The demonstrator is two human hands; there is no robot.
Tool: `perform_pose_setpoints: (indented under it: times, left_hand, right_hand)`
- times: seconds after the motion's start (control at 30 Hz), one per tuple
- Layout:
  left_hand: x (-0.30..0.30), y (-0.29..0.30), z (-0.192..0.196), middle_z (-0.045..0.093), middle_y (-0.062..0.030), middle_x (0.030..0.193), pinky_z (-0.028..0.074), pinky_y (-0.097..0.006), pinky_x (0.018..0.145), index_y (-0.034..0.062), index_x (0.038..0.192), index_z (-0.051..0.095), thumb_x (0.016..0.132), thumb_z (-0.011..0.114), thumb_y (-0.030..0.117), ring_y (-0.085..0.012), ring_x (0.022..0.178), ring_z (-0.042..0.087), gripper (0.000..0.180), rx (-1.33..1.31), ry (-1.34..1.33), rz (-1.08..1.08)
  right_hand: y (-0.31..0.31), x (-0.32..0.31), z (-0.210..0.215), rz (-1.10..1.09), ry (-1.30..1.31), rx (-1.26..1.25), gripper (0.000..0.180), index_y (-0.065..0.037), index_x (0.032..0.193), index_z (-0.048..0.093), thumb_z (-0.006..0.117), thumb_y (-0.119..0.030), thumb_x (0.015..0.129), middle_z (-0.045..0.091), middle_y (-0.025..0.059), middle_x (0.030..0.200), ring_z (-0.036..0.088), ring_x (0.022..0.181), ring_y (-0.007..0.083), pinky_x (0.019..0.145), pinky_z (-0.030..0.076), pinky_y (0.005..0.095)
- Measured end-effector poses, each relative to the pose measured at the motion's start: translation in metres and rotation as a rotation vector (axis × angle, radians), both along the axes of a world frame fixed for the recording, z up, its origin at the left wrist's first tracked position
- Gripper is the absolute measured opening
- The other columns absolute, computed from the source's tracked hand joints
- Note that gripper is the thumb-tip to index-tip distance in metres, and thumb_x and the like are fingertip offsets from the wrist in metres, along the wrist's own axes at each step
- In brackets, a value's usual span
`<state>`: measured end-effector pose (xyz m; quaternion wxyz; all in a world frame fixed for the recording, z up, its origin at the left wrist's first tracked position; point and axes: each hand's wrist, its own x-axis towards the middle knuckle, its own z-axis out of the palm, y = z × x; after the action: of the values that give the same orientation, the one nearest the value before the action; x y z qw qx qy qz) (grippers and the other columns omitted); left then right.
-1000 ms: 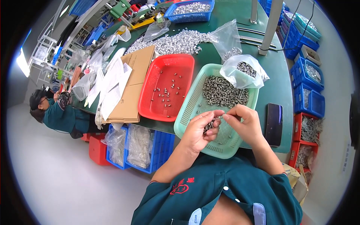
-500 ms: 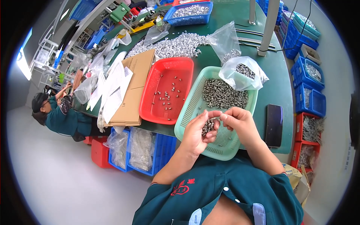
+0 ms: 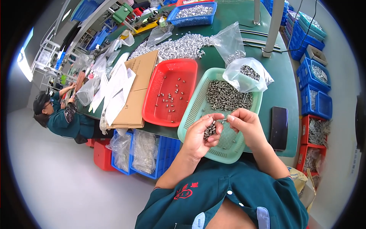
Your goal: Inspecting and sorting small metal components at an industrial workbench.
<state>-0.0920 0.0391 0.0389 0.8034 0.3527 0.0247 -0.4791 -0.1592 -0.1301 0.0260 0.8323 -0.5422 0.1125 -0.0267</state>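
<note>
My left hand point(image 3: 196, 137) is cupped around several small dark metal cylinders point(image 3: 209, 131), its thumb and index finger closed near their top. My right hand point(image 3: 248, 124) pinches a thin metal rod point(image 3: 222, 120) whose far end meets the left fingertips. Whether a cylinder sits on that end is too small to tell. Both hands are above the near part of a pale green basket point(image 3: 193, 103). A heap of the same dark cylinders point(image 3: 228, 95) fills its far part. Left of it, a red basket point(image 3: 146, 110) holds scattered cylinders.
A clear plastic bag point(image 3: 238, 76) of cylinders rests on the green basket's far rim. A black phone point(image 3: 279, 128) lies to the right. Cardboard point(image 3: 133, 97) and papers point(image 3: 112, 89) lie left. Shiny silver parts point(image 3: 175, 45) spread behind. A co-worker point(image 3: 61, 118) is at far left.
My right hand has shifted slightly to the right, and more of the rod shows between the hands. The left hand has tilted a little. The co-worker's arms have moved.
</note>
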Motion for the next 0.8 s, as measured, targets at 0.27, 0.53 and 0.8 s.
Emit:
perform_pose_setpoints:
  times: [0.27, 0.53, 0.8]
  left_hand:
    - [-0.0009, -0.0001, -0.0028, 0.052, -0.0074, 0.074, 0.026, -0.019, 0.041, 0.0039, 0.111, 0.049, 0.091, 0.045, 0.016, -0.0094, 0.050, 0.037, 0.024, -0.022, -0.026, -0.018]
    - [-0.0019, 0.0014, -0.0023, 0.050, -0.0065, 0.069, 0.024, -0.021, 0.039, 0.0117, 0.097, 0.047, 0.090, 0.051, 0.016, -0.0091, 0.046, 0.034, 0.009, -0.112, 0.020, -0.036]
    - [-0.0005, 0.0032, -0.0074, 0.049, -0.0057, 0.067, 0.023, -0.019, 0.038, 0.0086, 0.097, 0.053, 0.091, 0.050, 0.015, -0.0075, 0.044, 0.032, 0.009, -0.102, 0.088, -0.017]
  right_hand:
    - [0.0036, -0.0016, -0.0002, -0.035, 0.005, -0.094, 0.015, -0.001, 0.082, 0.060, 0.063, -0.016, 0.085, 0.055, -0.0030, 0.070, 0.046, 0.063, 0.0031, 0.057, 0.037, 0.0197]
    - [0.0007, 0.0000, -0.0023, -0.022, -0.007, -0.030, 0.015, -0.002, 0.082, 0.060, 0.064, -0.016, 0.085, 0.056, -0.0029, 0.070, 0.046, 0.063, 0.0031, 0.056, 0.038, 0.0193]
    - [0.0016, 0.0004, -0.0017, -0.004, -0.008, -0.024, 0.013, -0.001, 0.083, 0.061, 0.064, -0.014, 0.084, 0.056, -0.0028, 0.069, 0.046, 0.063, 0.0033, 0.057, 0.038, 0.0192]
